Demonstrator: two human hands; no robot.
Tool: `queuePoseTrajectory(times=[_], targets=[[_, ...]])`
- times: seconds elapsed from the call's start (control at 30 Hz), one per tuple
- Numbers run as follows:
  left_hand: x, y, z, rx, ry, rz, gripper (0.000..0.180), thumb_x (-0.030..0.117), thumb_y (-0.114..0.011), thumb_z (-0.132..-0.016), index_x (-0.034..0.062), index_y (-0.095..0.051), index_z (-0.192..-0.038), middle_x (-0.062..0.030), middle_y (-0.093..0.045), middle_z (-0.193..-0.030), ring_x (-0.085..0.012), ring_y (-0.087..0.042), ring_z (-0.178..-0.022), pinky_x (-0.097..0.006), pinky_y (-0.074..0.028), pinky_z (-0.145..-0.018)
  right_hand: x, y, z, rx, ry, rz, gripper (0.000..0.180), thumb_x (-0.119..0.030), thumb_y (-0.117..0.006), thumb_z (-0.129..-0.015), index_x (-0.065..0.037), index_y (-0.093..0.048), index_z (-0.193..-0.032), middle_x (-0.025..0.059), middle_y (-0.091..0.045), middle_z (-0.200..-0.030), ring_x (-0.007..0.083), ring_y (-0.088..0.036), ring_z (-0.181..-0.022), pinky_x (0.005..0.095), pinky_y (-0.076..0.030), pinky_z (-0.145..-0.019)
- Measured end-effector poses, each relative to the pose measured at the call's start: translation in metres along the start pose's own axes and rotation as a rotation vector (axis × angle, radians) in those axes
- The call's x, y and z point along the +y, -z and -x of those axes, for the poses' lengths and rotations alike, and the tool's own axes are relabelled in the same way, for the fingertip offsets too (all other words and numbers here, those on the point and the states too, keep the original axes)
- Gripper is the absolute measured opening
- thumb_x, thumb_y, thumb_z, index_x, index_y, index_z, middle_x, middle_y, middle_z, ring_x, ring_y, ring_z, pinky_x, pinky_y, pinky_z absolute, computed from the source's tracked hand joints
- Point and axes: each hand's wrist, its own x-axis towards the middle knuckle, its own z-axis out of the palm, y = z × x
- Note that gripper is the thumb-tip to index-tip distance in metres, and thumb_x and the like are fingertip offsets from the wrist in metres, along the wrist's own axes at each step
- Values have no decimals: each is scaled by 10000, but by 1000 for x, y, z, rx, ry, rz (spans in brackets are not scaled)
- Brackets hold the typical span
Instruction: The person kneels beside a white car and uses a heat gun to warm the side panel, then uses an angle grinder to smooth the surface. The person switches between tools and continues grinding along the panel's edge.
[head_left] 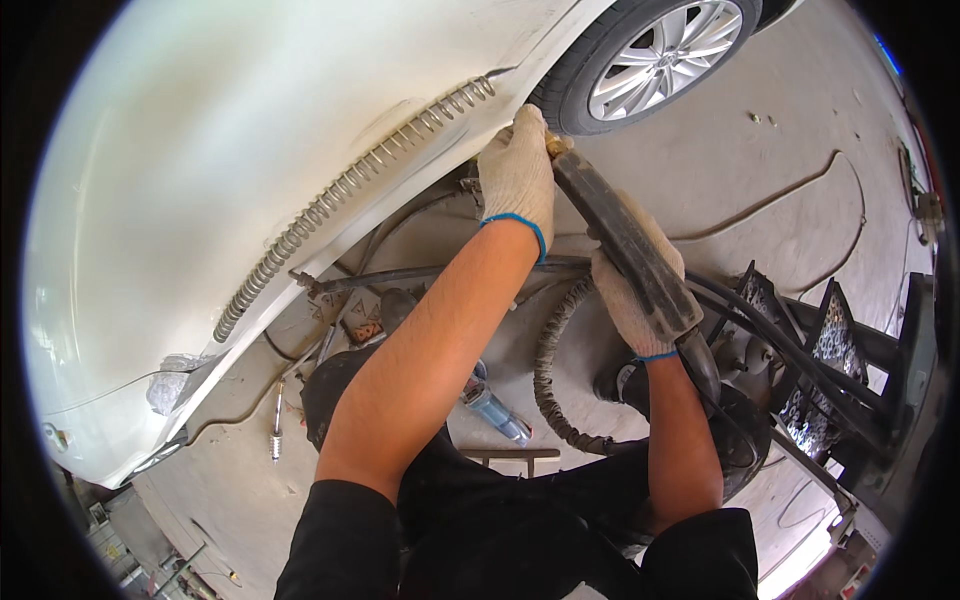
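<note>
A white car body panel point(220, 150) fills the upper left, with a long wavy wire point(340, 195) fixed along its lower crease. My left hand point(518, 170), in a light work glove, presses against the panel's lower edge at the wire's right end, its fingers beside the tip of a dark welding-type gun point(625, 245). My right hand point(628, 300), also gloved, grips the body of that gun, which slants from lower right up to the panel. A thick black cable point(790, 350) runs from the gun's rear to the right.
The car's wheel point(665, 50) with a silver rim stands at the top. On the concrete floor lie a ribbed hose point(548, 370), a blue bottle point(495, 405), a metal rod tool point(277, 420) and a long dark bar point(420, 277). A dark machine cart point(830, 370) stands at right.
</note>
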Motion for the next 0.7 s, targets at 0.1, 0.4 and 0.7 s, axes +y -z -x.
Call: queuePoseTrajectory(times=[0.1, 0.4, 0.7], targets=[[2, -1, -6, -2, -15, 68, 304, 355, -560, -980, 55, -594, -947, -72, -632, -832, -151, -571, -689, -307, -485, -625, -10, -2, -8, -10, 69, 15, 308, 2, -615, -840, -20, -636, -1147, 47, -722, -940, 120, -666, -863, 271, -520, -761], [11, -6, -23, 9, -67, 167, 243, 312, -581, -975, 70, -566, -976, -84, -634, -847, -156, -563, -701, -309, -490, -662, -5, -17, -25, 28, 106, -35, 322, 7, -644, -861, -36, -624, -1179, 25, -708, -987, 74, -620, -862, 256, -512, -762], [15, -13, -26, -5, -104, 289, 265, 301, -595, -970, 48, -576, -1045, -72, -628, -895, -156, -563, -759, -311, -476, -705, -5, -12, -47, 44, 207, 95, 368, 14, -643, -850, -38, -618, -1214, 41, -717, -974, 103, -666, -872, 265, -528, -776]])
